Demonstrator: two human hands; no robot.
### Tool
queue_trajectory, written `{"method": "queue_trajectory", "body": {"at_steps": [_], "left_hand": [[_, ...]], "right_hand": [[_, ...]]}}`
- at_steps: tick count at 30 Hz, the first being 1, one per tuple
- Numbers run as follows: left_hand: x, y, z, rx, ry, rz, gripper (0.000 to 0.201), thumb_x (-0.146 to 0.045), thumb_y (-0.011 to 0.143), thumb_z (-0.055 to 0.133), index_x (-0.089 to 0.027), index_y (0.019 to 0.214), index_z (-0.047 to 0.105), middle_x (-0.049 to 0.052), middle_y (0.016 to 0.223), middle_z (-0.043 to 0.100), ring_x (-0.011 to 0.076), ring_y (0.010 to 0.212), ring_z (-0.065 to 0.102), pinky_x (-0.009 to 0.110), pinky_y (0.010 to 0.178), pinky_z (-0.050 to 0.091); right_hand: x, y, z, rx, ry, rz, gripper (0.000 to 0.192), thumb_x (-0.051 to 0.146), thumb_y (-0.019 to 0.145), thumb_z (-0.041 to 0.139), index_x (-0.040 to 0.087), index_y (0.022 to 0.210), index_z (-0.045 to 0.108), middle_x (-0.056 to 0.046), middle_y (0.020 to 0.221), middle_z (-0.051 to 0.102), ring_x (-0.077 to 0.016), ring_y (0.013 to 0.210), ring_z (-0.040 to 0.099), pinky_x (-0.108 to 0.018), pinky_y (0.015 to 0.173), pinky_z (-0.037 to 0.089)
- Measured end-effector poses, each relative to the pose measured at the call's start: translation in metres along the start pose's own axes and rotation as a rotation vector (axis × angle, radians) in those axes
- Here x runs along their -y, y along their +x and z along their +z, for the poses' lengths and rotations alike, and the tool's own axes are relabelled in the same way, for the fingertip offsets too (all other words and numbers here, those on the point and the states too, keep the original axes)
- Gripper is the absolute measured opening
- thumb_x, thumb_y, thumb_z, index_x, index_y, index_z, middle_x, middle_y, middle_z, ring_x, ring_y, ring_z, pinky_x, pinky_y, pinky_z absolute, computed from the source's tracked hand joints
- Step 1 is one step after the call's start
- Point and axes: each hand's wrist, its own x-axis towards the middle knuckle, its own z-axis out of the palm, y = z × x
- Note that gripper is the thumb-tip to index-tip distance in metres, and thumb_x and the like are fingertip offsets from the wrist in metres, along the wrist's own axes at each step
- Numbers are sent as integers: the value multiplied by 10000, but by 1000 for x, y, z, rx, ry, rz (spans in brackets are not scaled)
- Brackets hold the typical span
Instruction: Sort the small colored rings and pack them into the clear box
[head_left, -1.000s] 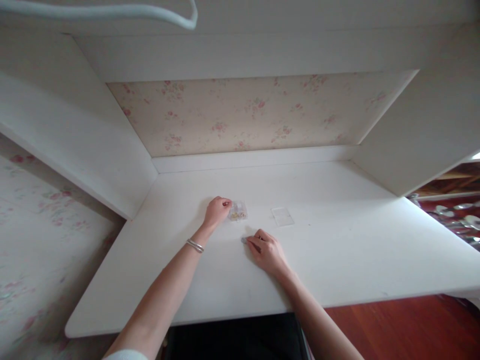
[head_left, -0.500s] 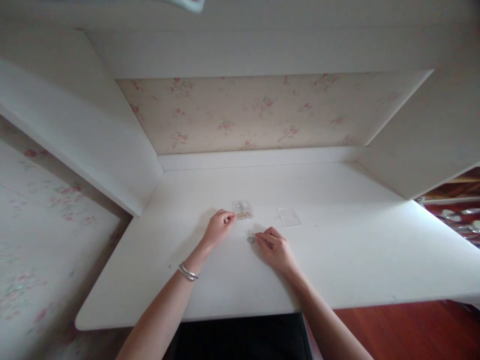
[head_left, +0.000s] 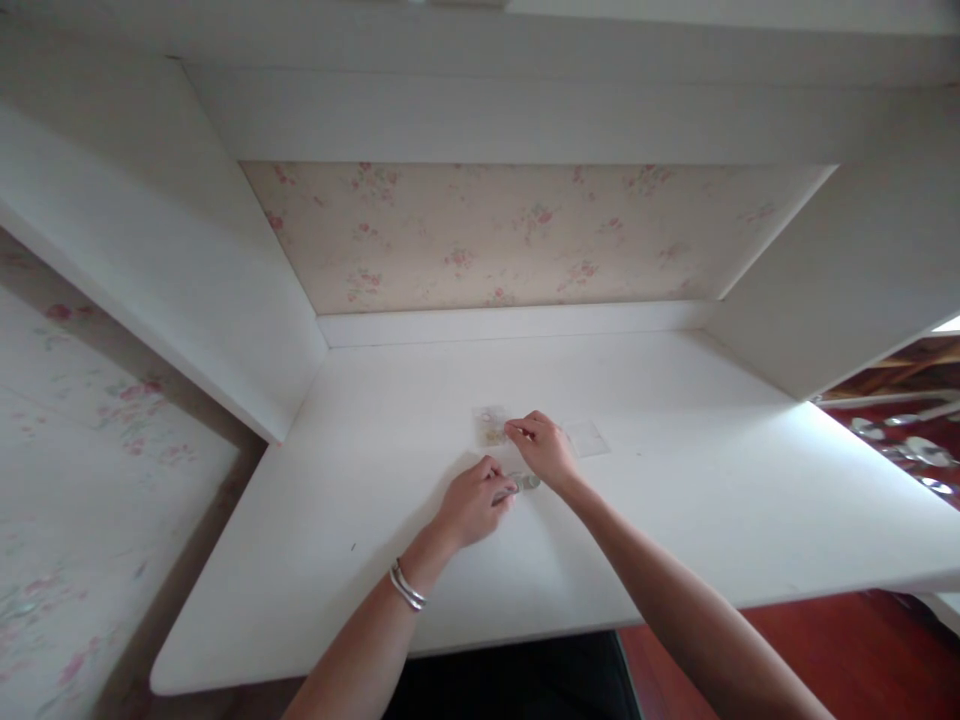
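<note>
My left hand [head_left: 474, 500] is low over the white desk, its fingers closed around a small silvery-grey item [head_left: 531, 482] whose rounded end sticks out to the right. What kind of thing it is cannot be made out. Just beyond, my right hand [head_left: 541, 448] has thumb and fingers pinched together at the right side of a small clear case [head_left: 489, 412]. Whatever that pinch holds is too small to see. Tiny gold-coloured and ring-like pieces lie inside the case. A flat clear lid [head_left: 592, 438] lies to the right, partly behind my right hand.
The white desk [head_left: 360, 420] has upright side panels and a shelf overhead. A small dark speck [head_left: 353, 547] lies left of my left forearm. Shiny round objects [head_left: 926, 450] stand beyond the desk at far right. Red flooring [head_left: 847, 650] shows below the front edge.
My left hand has left the case's left side and come right and nearer, now holding the silvery-grey item my right hand had. My right hand has moved forward to the case.
</note>
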Motion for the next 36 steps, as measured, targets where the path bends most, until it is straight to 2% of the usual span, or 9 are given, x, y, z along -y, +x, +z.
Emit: {"method": "queue_trajectory", "body": {"at_steps": [6, 9, 11, 16, 23, 29, 36], "left_hand": [[1, -2, -1, -8, 41, 19, 137, -281, 849, 521, -226, 872, 643, 10, 964, 545, 133, 842, 550, 256, 809, 435], [2, -2, -1, 2, 44, 38, 139, -266, 862, 504, -209, 843, 629, 16, 944, 549, 137, 842, 545, 262, 809, 431], [3, -2, 0, 6, 47, 48, 151, -261, 873, 491, -200, 822, 618, 20, 934, 549, 142, 844, 542, 269, 810, 427], [6, -2, 1, -20, 19, 26, 151, -233, 902, 428, -189, 863, 568, 32, 950, 539, 146, 835, 542, 275, 782, 427], [10, 3, 4, -135, -190, -97, 160, -260, 929, 354, -189, 951, 497, 33, 897, 579, 146, 807, 559, 257, 726, 432], [9, 8, 3, -225, -310, -167, 218, -345, 914, 393, -182, 900, 537, 35, 860, 621, 143, 780, 574, 247, 716, 436], [9, 14, -2, -370, -275, -258, 231, -350, 910, 380, -179, 907, 536, 39, 845, 624, 141, 751, 588, 244, 685, 448]], "right_hand": [[10, 41, 22, 68, -206, -49, 235, 294, 834, 501, 250, 811, 730, -10, 799, 604, -114, 687, 551, -223, 648, 368], [5, 46, 24, 104, -256, -52, 251, 290, 835, 493, 240, 762, 729, -14, 778, 600, -118, 682, 548, -226, 638, 361], [0, 45, 21, 92, -248, -57, 260, 297, 847, 478, 243, 794, 727, -13, 794, 605, -116, 692, 553, -224, 649, 367], [-15, 25, 3, -17, -168, -60, 233, 312, 843, 498, 237, 851, 719, -9, 800, 609, -115, 704, 564, -225, 681, 391], [-28, -36, -8, -37, -64, -128, 257, 342, 876, 471, 228, 871, 702, -19, 784, 594, -133, 718, 555, -240, 665, 405], [-26, -71, -4, -15, -217, -237, 239, 334, 886, 481, 240, 854, 698, -36, 797, 587, -157, 779, 527, -289, 749, 356], [-20, -76, -11, 52, -372, -304, 263, 281, 912, 431, 234, 903, 690, -58, 870, 587, -161, 796, 489, -304, 773, 313]]}}
